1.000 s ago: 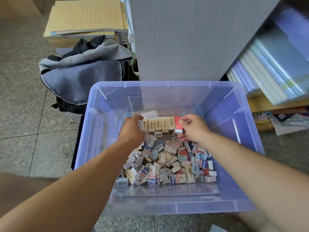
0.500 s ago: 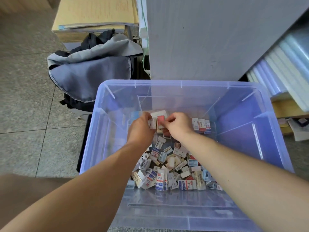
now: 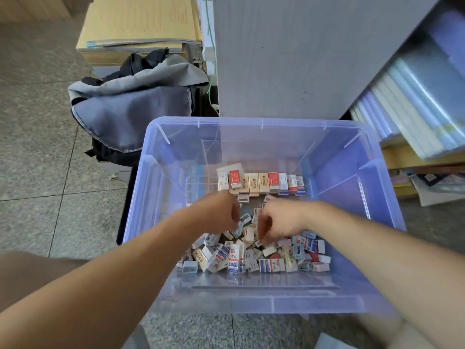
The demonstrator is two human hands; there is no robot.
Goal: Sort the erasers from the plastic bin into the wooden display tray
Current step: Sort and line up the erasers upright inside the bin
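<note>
A translucent blue plastic bin [image 3: 251, 121] stands on the floor in front of me. Along its far wall a row of erasers [image 3: 261, 183] stands upright, red, beige and white. A loose pile of erasers [image 3: 254, 258] covers the near half of the bottom. My left hand [image 3: 216, 214] and my right hand [image 3: 280, 219] hang close together over the pile's far edge, fingers curled downward. A small grey-framed piece [image 3: 245, 219] lies at my left fingertips and a beige eraser [image 3: 250, 233] beside my right thumb. Whether either is gripped is hidden. No wooden tray is in view.
A grey backpack [image 3: 130, 114] slumps on the tiled floor left of the bin, below a stack of tan folders [image 3: 141, 23]. A grey cabinet side [image 3: 289, 59] rises just behind the bin. Shelves with wrapped packs [image 3: 415, 102] stand to the right.
Both hands left the red eraser standing in the row at the far wall. They pulled back toward me and dropped onto the loose pile.
</note>
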